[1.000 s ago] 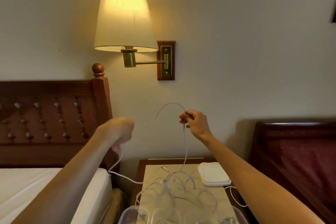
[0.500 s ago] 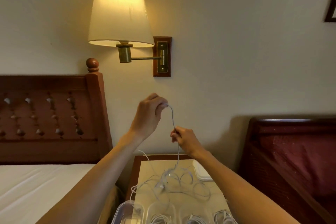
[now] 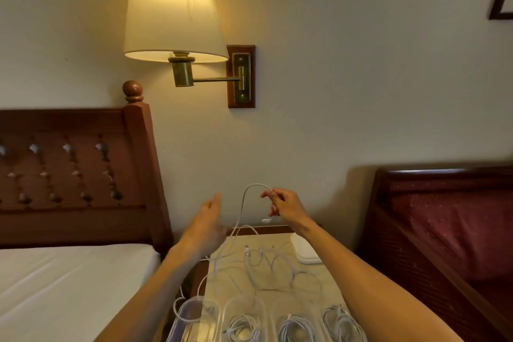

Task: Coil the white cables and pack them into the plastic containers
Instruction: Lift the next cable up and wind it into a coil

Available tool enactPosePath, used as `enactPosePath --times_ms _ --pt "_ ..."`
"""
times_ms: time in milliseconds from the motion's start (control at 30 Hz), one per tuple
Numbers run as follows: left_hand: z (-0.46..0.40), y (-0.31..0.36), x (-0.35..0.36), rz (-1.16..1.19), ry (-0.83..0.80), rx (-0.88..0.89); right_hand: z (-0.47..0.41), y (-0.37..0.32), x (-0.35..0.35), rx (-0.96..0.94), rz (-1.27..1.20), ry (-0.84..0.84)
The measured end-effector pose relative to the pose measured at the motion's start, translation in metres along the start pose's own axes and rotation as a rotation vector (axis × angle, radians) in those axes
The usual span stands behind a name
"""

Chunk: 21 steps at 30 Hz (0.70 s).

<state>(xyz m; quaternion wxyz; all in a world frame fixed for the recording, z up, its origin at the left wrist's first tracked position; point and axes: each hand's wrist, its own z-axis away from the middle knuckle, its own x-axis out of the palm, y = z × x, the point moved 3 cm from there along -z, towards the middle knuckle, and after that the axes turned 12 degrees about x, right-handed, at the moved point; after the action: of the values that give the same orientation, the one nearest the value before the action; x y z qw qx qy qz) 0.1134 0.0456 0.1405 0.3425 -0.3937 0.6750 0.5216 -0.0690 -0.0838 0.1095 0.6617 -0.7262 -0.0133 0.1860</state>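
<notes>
loose cables [image 3: 277, 266] strewn across nightstand [image 3: 327, 283], containers [image 3: 244, 316] lining near edge, lamp [image 3: 173, 8] overhead

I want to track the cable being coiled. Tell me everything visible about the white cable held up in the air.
The white cable is thin, round and flexible, plastic-looking. The right hand pinches it near one end, whose small plug dangles just below the fingers. From that grip it arches up and leftward, then drops past the open left hand, which seems not to grip it, to the bedside table, where it joins a loose tangle of white cable.
</notes>
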Motion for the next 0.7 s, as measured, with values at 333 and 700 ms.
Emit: enactPosePath --times_ms 333,700 --pt "-0.04 0.026 0.022 0.24 0.439 0.373 0.047 -0.044 -0.028 0.009 -0.066 -0.22" --pt "-0.025 0.041 0.036 0.512 0.285 0.472 0.072 -0.13 -0.09 0.02 -0.985 -0.541"
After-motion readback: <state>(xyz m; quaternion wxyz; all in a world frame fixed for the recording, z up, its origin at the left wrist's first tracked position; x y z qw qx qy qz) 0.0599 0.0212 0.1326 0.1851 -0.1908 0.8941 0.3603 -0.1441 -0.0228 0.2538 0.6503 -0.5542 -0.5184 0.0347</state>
